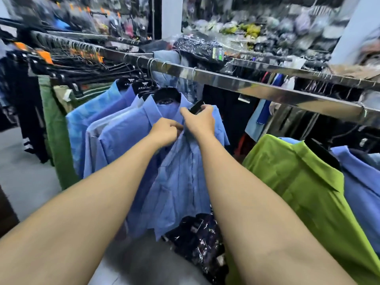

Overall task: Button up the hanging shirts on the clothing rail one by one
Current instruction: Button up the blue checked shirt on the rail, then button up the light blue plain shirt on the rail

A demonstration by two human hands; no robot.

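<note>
Far left, dark trousers (30, 89) crowd the rail, then a green garment (55, 130), then a run of pale blue shirts (86, 124) packed tight on branded hangers. Just right of them, front and centre, is the one being worked: the blue shirt (176, 182), hanging from a black hanger (166, 95) on the chrome clothing rail (257, 87). Left hand (165, 131) is clenched in a pinch right at the top of the front opening, just under the collar. Whether a button sits between those fingertips I can't tell, they hide it. Right hand (200, 121) is touching it from the other side, thumb on the collar edge and fingers curled over the shirt's shoulder and a black hanger tip, steadying the garment. So I'd call this the top button of this shirt, or close to it. Further down the front the two edges look lapped together, but it's too blurred to count any buttons. The next move would call for feeding that small button through its hole while the right hand keeps the fabric taut, then sliding on to the next shirt. Below, a plastic-wrapped dark bundle (197, 243) lies on the floor. Well apart to the right hangs a lime green shirt (298, 182), likely next in line, with another blue one beyond.
</note>
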